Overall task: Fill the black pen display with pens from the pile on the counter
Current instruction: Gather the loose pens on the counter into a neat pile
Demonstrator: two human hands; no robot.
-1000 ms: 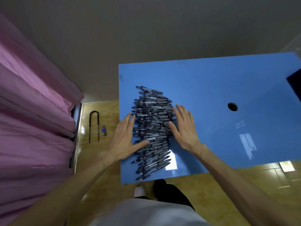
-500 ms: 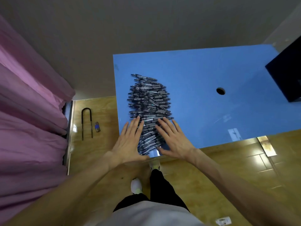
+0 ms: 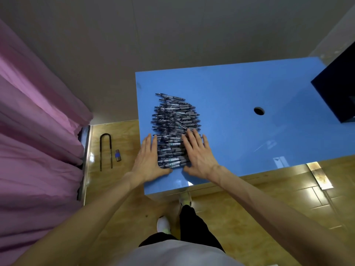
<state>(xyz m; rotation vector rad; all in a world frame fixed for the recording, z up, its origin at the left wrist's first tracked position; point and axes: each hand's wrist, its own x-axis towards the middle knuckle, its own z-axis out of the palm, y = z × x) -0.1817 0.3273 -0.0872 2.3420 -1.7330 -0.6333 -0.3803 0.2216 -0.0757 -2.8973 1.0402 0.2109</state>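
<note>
**Pens lie crosswise between two flat hands; display waits far right**

The pile of pens [image 3: 175, 131] sits on the blue counter [image 3: 240, 89] toward its left end, a little left of frame centre. The pens lie mostly side to side in the frame, stacked in a column that runs from the near edge of the counter up toward the wall. Their long axis therefore crosses the line between the two hands.

The left hand [image 3: 148, 162] lies flat along the left flank of the pile's near end, fingers [image 3: 151, 143] straight and together, thumb stretched rightward under the nearest pens. The right hand [image 3: 198, 154] rests on the right side of the same near portion, fingers spread and straight, lying over the pen ends. Neither hand grips anything; both are open and pressing or bracketing the stack.

The black pen display [image 3: 338, 87] stands at the right edge of the frame, cut off by it, well apart from the pile, with a round hole [image 3: 259, 110] in the counter between them. Its slots are not visible from here, so how full it is cannot be told.

By my reading, the coming move is a pinch inward along the pens' length to gather a bundle. The right hand is nearer the display and better placed to carry it across.
</note>
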